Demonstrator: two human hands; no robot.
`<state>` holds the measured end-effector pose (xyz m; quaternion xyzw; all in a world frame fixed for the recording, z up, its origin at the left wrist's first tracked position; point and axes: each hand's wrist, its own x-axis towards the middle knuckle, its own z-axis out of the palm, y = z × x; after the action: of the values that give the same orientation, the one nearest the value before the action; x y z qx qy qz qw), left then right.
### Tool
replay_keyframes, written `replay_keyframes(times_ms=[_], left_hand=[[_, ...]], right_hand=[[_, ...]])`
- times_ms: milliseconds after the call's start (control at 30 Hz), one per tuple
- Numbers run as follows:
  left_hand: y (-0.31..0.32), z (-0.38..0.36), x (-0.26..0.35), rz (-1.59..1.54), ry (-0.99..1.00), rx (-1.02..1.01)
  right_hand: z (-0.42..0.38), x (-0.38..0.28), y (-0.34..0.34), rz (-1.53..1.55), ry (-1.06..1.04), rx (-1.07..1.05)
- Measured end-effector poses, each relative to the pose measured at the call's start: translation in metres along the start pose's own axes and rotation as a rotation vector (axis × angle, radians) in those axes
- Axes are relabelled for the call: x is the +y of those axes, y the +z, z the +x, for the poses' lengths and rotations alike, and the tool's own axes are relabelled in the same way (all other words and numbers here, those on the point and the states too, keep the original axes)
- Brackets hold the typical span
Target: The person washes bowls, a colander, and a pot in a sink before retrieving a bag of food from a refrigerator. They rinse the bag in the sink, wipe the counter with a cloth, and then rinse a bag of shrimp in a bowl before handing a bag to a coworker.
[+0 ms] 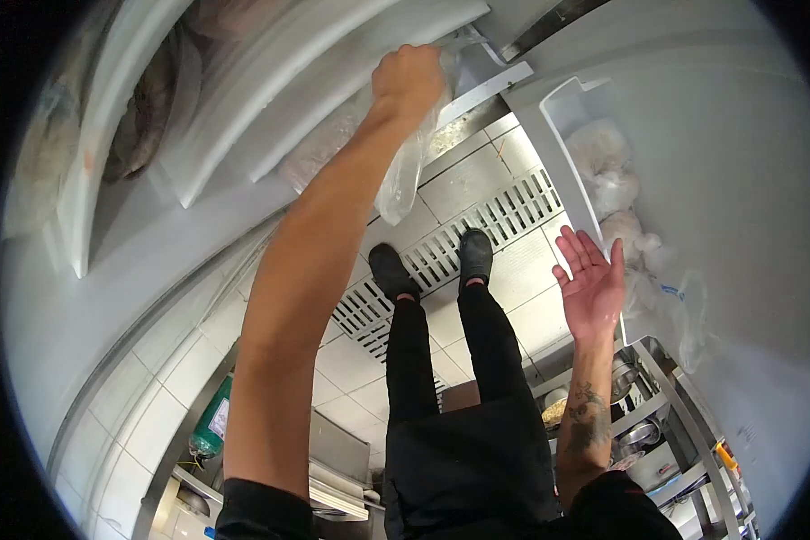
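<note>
My left hand (408, 83) is closed on a clear plastic bag (403, 175) at the lowest part of the open fridge compartment, and the bag hangs down below my fist. Pale pinkish contents show in a bag (322, 144) behind my left forearm. My right hand (592, 292) is open, palm up with fingers stretched, beside the edge of the white door shelf (562, 135). Several knotted plastic bags (614, 191) with whitish contents sit in that shelf.
White shelves (270, 85) with bagged food stand at upper left. The open door (756, 225) is on the right. A slotted drain grate (513, 213) crosses the tiled floor (504, 270) under my shoes. Metal racks with bowls (639, 436) and a green bottle (211, 418) are lower down.
</note>
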<state>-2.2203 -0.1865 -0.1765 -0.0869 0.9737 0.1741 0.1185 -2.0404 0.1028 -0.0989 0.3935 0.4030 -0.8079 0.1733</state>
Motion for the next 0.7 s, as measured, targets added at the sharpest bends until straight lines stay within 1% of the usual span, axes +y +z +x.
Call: replay_keyframes(times_ms=[133,200,233,300,333,367,400,433,467,500,533,600,633,667,700], left_hand=[[-0.001,-0.009,-0.006,-0.02,0.014,0.06],[-0.015,-0.025,-0.008,-0.14,0.032,0.074],[-0.021,-0.034,-0.007,-0.143,0.038,0.071],[-0.031,-0.056,-0.008,-0.236,0.186,0.099],[-0.036,-0.072,-0.009,-0.329,0.266,0.119],[-0.043,-0.088,-0.01,-0.421,0.345,0.142],[-0.049,-0.103,-0.015,-0.501,0.261,0.193],[-0.051,-0.115,-0.023,-0.583,0.183,0.237],[-0.055,-0.125,-0.033,-0.719,0.168,0.299],[-0.06,-0.132,-0.043,-0.854,0.15,0.364],[-0.068,-0.137,-0.053,-0.845,0.156,0.355],[-0.086,-0.148,-0.072,-1.109,-0.034,0.389],[-0.091,-0.154,-0.079,-1.087,-0.031,0.389],[-0.091,-0.161,-0.087,-1.249,-0.108,0.351],[-0.091,-0.167,-0.095,-1.411,-0.188,0.308]], right_hand=[[0.001,-0.001,0.006,0.054,-0.021,0.021],[0.003,-0.002,0.003,0.044,-0.021,0.023],[0.004,-0.003,0.002,0.041,-0.022,0.021],[0.01,-0.003,-0.006,0.006,-0.052,0.0],[0.011,-0.001,-0.009,-0.036,-0.075,-0.028],[0.011,0.0,-0.007,-0.057,-0.095,-0.003],[0.013,0.003,-0.004,-0.045,-0.098,-0.005],[0.014,0.008,-0.003,-0.173,-0.147,-0.033],[0.014,0.015,-0.002,-0.301,-0.191,-0.054],[0.017,0.022,0.005,-0.412,-0.154,-0.076],[0.017,0.03,0.012,-0.524,-0.103,-0.122],[0.03,0.051,0.022,-0.582,0.013,-0.247],[0.036,0.062,0.03,-0.648,0.003,-0.291],[0.043,0.072,0.042,-0.711,-0.009,-0.337],[0.056,0.085,0.05,-0.688,0.008,-0.364]])
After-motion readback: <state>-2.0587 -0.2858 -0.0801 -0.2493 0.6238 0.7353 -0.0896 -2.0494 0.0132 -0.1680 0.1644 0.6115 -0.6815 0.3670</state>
